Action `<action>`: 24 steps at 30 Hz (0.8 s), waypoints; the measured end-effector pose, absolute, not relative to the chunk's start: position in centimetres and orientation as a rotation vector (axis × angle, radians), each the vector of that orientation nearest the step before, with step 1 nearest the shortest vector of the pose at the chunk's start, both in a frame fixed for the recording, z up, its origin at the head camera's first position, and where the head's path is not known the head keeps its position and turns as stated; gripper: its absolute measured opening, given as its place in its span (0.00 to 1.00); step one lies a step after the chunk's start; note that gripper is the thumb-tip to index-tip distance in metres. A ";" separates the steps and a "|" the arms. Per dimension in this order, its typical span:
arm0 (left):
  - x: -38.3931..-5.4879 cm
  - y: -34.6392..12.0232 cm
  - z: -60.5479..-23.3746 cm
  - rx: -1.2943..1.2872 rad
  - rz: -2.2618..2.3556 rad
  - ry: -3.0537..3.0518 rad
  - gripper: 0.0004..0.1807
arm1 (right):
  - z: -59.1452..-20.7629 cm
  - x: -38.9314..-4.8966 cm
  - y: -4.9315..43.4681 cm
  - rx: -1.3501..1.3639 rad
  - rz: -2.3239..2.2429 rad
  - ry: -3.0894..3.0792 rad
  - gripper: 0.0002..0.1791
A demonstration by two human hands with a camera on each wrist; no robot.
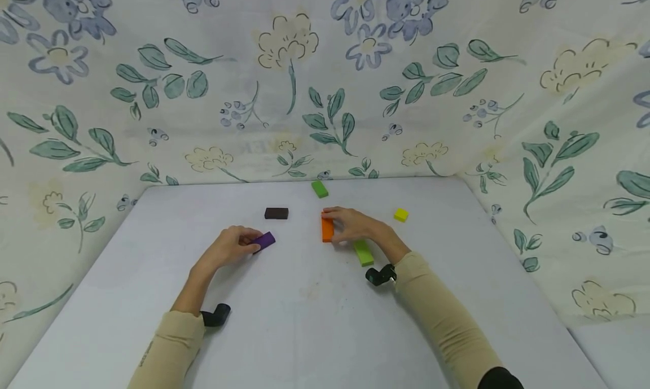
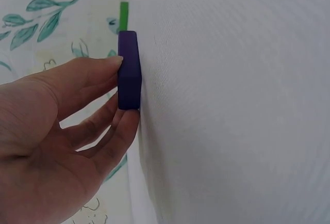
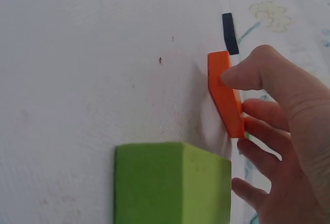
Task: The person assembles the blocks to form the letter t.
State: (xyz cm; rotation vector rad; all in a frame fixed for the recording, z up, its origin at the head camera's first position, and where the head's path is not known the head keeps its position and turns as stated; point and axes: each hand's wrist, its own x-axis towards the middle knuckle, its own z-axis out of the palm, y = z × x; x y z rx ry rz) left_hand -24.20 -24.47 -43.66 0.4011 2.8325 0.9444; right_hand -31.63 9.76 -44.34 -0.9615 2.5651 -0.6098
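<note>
Between the thumb and fingers of my left hand (image 1: pixel 235 245) is a purple block (image 1: pixel 264 241), held at the table's left-middle. The left wrist view shows the thumb on one side of that purple block (image 2: pixel 129 72) and fingertips on the other. My right hand (image 1: pixel 354 225) pinches an orange block (image 1: pixel 327 230) right of the middle. In the right wrist view the thumb presses one face of the orange block (image 3: pixel 225 92), with fingertips at its far side. A light green block (image 1: pixel 363 253) lies just below the right hand, partly covered by it.
A dark brown block (image 1: pixel 276 213) lies beyond the left hand. Near the table's back edge is a green block (image 1: pixel 320 188), and a yellow block (image 1: pixel 401 215) sits farther right. A flowered cloth (image 1: pixel 284 152) hangs behind the white table (image 1: pixel 304 332).
</note>
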 end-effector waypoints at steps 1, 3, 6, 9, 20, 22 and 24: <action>-24.2 -24.5 -43.7 0.400 0.948 2.832 0.18 | -44.4 -31.6 9.8 -0.967 -0.615 2.566 0.40; -24.2 -24.5 -43.7 0.406 0.955 2.831 0.18 | -44.4 -31.6 9.8 -0.975 -0.628 2.565 0.40; -24.2 -24.5 -43.8 0.412 0.966 2.830 0.18 | -44.3 -31.3 9.7 -0.984 -0.648 2.570 0.40; -24.1 -24.5 -43.8 0.418 0.972 2.826 0.18 | -44.3 -31.0 9.7 -0.968 -0.653 2.594 0.41; -24.3 -24.6 -43.8 0.419 0.968 2.825 0.18 | -43.8 -29.1 8.9 -0.777 -0.542 2.835 0.41; -24.2 -24.5 -43.7 0.412 0.966 2.826 0.18 | -44.0 -28.7 8.7 -0.775 -0.481 2.886 0.41; -24.2 -24.4 -43.7 0.408 0.965 2.827 0.18 | -44.2 -28.4 8.4 -0.773 -0.417 2.934 0.40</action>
